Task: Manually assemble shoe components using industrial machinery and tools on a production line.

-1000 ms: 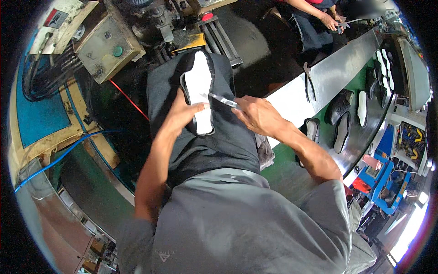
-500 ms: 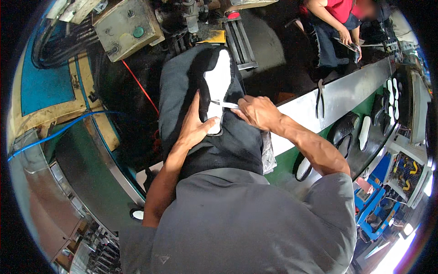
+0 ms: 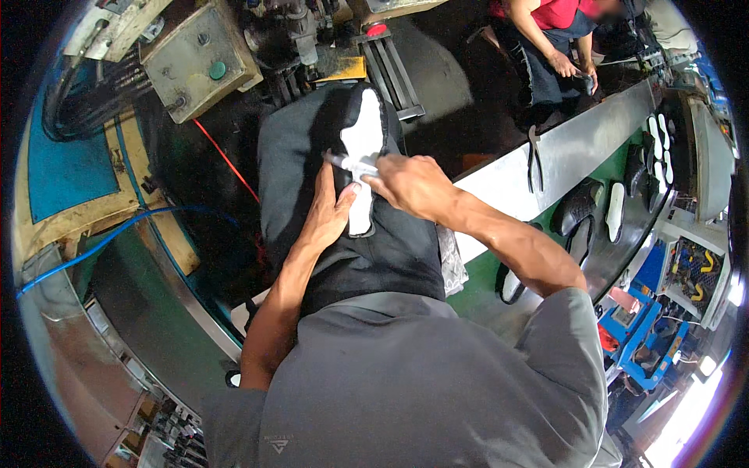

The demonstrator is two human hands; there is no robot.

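A black shoe with a white underside rests bottom up across my lap, its narrow end toward me. My left hand grips the shoe's left side, with the thumb on the white underside. My right hand is closed around a flat silvery hand tool, which lies crosswise over the shoe's middle. Motion blurs the tool and right fingers, so its exact kind and edge cannot be made out.
Pincers lie on a metal ledge at my right. Beyond it, a green belt carries black shoes and white soles. A control box stands front left. Another person works at far right.
My right hand and the tool have moved left across the shoe, and the tool's end now reaches past its left edge. My left hand keeps its hold. The whole view has shifted slightly.
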